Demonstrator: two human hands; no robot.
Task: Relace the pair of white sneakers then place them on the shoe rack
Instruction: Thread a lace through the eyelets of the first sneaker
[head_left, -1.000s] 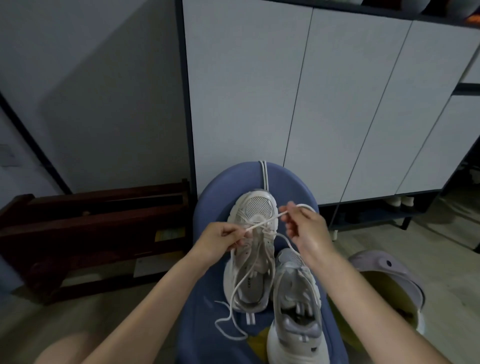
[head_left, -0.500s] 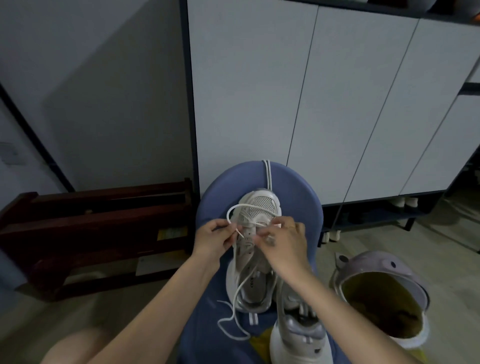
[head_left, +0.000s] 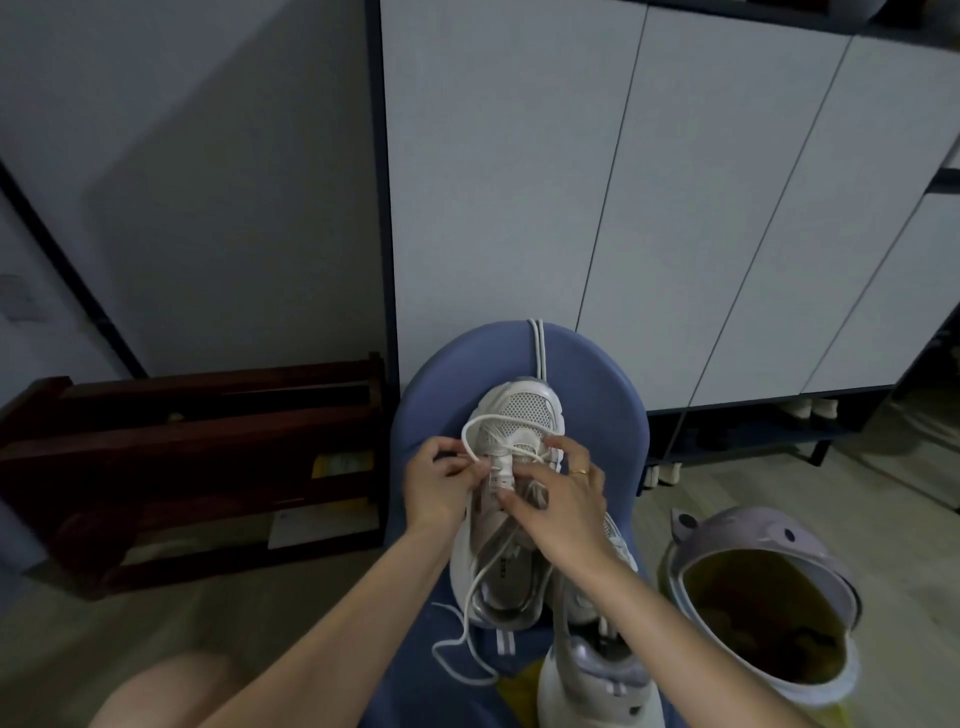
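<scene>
1. far sneaker, on the blue seat: lacing in hand near the toe, most eyelets bare as far as i can tell.
2. my left hand: fingers pinch the lace.
3. my right hand: fingertips down on the tongue; whether it grips lace, i cannot tell.
4. near sneaker, right of it: looks unlaced.
5. wooden rack, left: no sneaker on it yet.

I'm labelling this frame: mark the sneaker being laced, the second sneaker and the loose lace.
sneaker being laced (head_left: 524, 408), head view, mesh toe.
second sneaker (head_left: 602, 675), head view, heel collar.
loose lace (head_left: 457, 647), head view, trailing loop.
</scene>
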